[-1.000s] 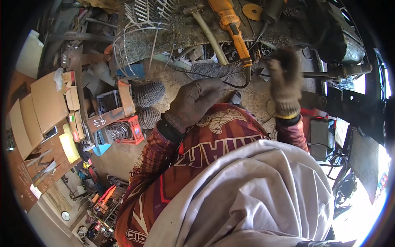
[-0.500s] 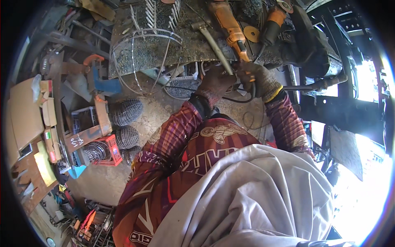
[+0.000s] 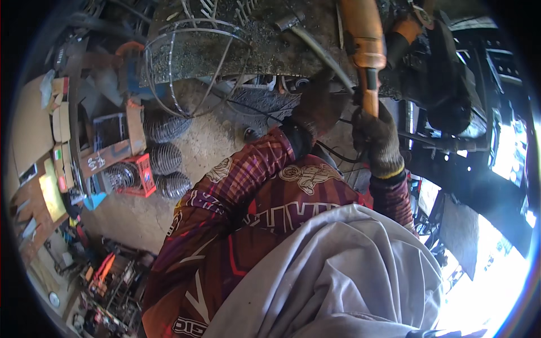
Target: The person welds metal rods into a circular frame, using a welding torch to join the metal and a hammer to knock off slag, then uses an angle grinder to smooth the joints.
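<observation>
The right hand (image 3: pixel 380 135), in a knitted glove with a yellow edge at the cuff, is right of centre in the frame. Its grip is closed around the narrow rear end of an orange power tool (image 3: pixel 365 45). The tool stands nearly vertical in the frame, its wider body running up to the top edge; the body is blurred, and its far end is cut off. A black cable (image 3: pixel 338 156) curves just left of the right hand.

The left hand (image 3: pixel 322 104) is near the centre, dark and smeared by blur. Its fingers are close to the lower end of a hammer (image 3: pixel 320 52), which slants across the upper middle with its head toward the top. Whether the left grip is clenched on the handle or loose, I cannot tell.

Behind the tools, a dark, gritty bench (image 3: pixel 265 56) fills the upper middle. A round metal wire frame (image 3: pixel 171 67) overhangs its edge at the upper left. A second power tool (image 3: pixel 403 36), orange and black, is at the upper right, just beside the first.

At the left, coiled wire pieces (image 3: pixel 165 159) are near a red crate (image 3: pixel 147 176). Pale grey cloth (image 3: pixel 338 270) covers the lower middle.
</observation>
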`<move>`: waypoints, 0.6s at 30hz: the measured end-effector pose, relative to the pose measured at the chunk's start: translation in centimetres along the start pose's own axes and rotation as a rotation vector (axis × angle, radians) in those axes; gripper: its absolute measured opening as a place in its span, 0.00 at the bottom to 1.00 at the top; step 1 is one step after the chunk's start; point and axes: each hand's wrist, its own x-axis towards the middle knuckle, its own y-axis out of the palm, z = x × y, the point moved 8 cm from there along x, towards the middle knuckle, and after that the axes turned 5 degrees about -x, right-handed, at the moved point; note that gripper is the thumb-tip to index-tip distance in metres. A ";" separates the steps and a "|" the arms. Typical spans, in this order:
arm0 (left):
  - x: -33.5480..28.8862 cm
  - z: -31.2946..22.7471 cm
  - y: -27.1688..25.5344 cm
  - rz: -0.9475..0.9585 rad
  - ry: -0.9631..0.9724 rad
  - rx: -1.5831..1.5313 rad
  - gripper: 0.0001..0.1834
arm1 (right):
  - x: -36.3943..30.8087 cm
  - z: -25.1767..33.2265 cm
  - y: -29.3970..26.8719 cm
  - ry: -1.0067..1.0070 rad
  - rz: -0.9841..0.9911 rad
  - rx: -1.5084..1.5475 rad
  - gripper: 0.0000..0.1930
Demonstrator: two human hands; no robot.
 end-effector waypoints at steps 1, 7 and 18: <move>0.5 -0.6 0.0 -0.009 -0.041 -0.019 0.14 | 0.0 -0.2 -1.1 -0.027 -0.042 -0.027 0.16; 0.5 -4.3 -0.2 0.022 -0.240 -0.451 0.22 | 0.2 -3.5 -6.1 -0.162 0.034 -0.471 0.23; -3.7 -1.5 5.2 -0.168 -0.335 -1.170 0.26 | -2.5 -2.7 -8.1 -0.486 -0.002 -0.966 0.30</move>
